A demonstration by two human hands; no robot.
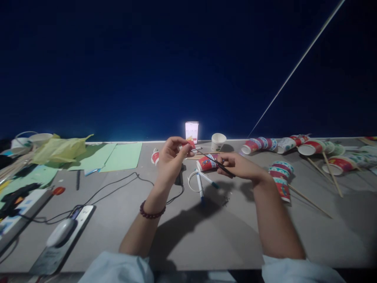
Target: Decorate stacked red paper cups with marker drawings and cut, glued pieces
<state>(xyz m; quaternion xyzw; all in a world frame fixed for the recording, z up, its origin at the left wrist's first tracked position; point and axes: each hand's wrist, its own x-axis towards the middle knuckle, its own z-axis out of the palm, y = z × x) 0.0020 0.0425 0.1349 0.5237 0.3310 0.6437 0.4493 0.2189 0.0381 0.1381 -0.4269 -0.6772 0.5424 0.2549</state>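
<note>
My left hand is raised over the grey table, fingers pinched on a small red piece of paper cup. My right hand is closed round dark scissors, whose thin blades point left toward the red piece. A beaded bracelet sits on my left wrist. Just beyond my hands lies a red patterned paper cup on its side, with wooden sticks behind it. Two marker pens and a white paper ring lie beneath my hands.
Several patterned cups with wooden skewers lie at right. A white cup and a small box stand at the far edge. Green paper sheets, a yellow bag, a power strip and a black cable are at left.
</note>
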